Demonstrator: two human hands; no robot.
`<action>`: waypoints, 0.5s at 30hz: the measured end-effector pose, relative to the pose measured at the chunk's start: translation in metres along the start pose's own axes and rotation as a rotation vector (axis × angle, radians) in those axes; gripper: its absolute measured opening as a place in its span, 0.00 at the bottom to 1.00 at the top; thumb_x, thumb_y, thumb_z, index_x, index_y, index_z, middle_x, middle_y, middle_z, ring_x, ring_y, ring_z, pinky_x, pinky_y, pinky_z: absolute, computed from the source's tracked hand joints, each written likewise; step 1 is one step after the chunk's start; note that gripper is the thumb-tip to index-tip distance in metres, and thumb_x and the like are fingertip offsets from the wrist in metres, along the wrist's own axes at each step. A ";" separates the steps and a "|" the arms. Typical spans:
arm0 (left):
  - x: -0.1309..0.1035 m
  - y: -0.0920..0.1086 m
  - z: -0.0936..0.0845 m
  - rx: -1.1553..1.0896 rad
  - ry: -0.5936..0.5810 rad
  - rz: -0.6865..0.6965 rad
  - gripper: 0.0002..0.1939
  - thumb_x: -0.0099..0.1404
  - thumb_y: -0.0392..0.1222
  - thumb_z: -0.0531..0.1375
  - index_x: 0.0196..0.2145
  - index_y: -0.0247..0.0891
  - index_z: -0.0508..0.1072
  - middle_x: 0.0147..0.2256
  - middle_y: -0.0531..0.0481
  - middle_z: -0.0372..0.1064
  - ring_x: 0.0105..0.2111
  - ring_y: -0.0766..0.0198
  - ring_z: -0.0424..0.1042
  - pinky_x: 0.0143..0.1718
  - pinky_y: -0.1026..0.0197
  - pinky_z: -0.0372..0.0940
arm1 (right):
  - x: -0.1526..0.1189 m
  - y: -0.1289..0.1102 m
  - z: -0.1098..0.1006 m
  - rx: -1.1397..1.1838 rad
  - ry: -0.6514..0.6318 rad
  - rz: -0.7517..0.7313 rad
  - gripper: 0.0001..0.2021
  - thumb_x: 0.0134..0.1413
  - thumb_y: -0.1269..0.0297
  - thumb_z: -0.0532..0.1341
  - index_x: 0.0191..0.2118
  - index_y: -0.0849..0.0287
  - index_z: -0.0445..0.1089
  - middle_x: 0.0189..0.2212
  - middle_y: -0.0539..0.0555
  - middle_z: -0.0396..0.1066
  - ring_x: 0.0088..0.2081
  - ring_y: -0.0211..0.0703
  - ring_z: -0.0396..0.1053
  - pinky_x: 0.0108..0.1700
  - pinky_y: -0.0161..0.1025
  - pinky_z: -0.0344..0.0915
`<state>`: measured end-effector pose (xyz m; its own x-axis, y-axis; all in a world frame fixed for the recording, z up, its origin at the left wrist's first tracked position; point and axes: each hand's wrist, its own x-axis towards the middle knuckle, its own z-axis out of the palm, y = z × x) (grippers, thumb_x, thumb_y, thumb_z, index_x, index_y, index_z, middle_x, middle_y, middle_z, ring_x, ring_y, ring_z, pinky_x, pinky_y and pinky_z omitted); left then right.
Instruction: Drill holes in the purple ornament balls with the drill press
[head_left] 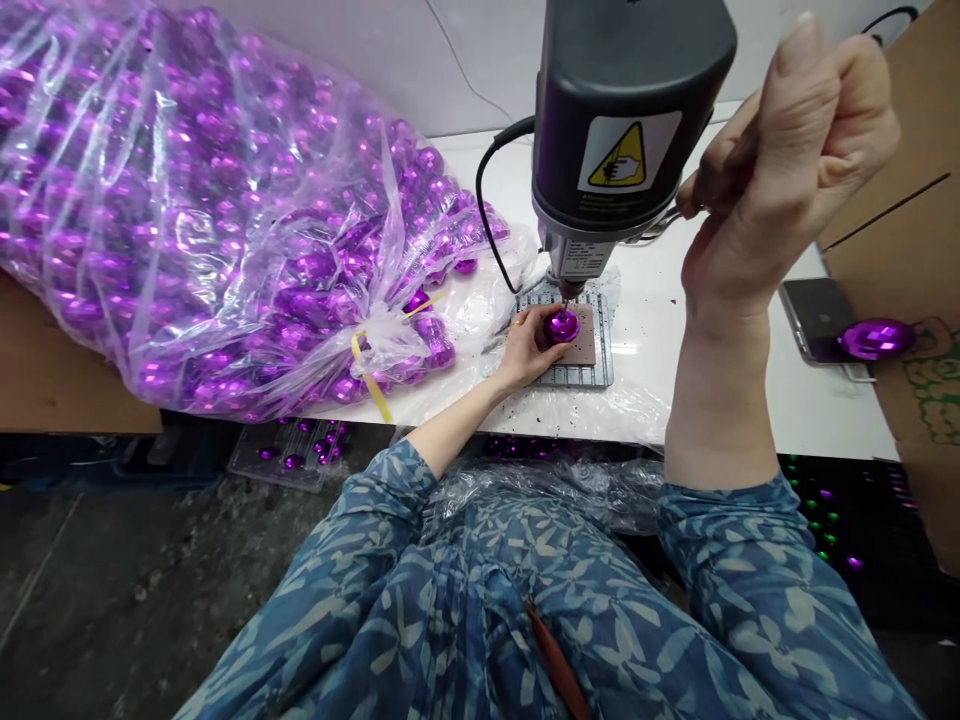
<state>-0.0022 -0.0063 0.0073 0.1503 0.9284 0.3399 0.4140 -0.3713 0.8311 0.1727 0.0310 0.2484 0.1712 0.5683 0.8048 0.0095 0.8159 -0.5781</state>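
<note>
A shiny purple bauble (562,327) sits on a brown board (583,349) over the slotted metal base (604,340) of a bench drill press (634,75). My left hand (528,347) pinches the bauble from its left side, with thumb and fingers curved around it. Directly above, the drill chuck (571,288) points down, its bit at the top of the bauble; whether it has gone in I cannot tell. My right hand (795,160) is raised to the right of the drill head, closed around the metal feed lever (660,226).
A large clear bag of purple baubles (225,220) fills the left side. On the right lie a phone (814,310) and another purple bauble (877,339) beside a cardboard box (919,240). Dark shavings and plastic film lie around the base. Below the table, a tray (281,455) holds loose baubles.
</note>
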 end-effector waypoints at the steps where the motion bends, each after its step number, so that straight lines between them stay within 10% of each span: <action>1: 0.000 0.000 0.000 -0.016 0.000 0.010 0.31 0.72 0.48 0.78 0.67 0.45 0.75 0.65 0.37 0.79 0.70 0.40 0.75 0.73 0.32 0.71 | 0.000 0.000 0.000 -0.002 -0.002 0.004 0.34 0.64 0.33 0.63 0.30 0.58 0.47 0.18 0.41 0.51 0.18 0.20 0.52 0.21 0.29 0.50; 15: -0.001 -0.006 0.008 -0.112 0.044 -0.070 0.29 0.71 0.53 0.79 0.63 0.46 0.75 0.60 0.40 0.77 0.64 0.43 0.77 0.70 0.34 0.72 | -0.023 0.000 -0.001 0.051 0.101 -0.024 0.35 0.65 0.36 0.67 0.28 0.59 0.49 0.18 0.41 0.49 0.18 0.21 0.51 0.22 0.31 0.52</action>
<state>0.0020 -0.0053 -0.0017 0.0838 0.9515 0.2960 0.3192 -0.3070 0.8966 0.1698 0.0183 0.2299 0.2699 0.5369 0.7993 -0.0346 0.8350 -0.5492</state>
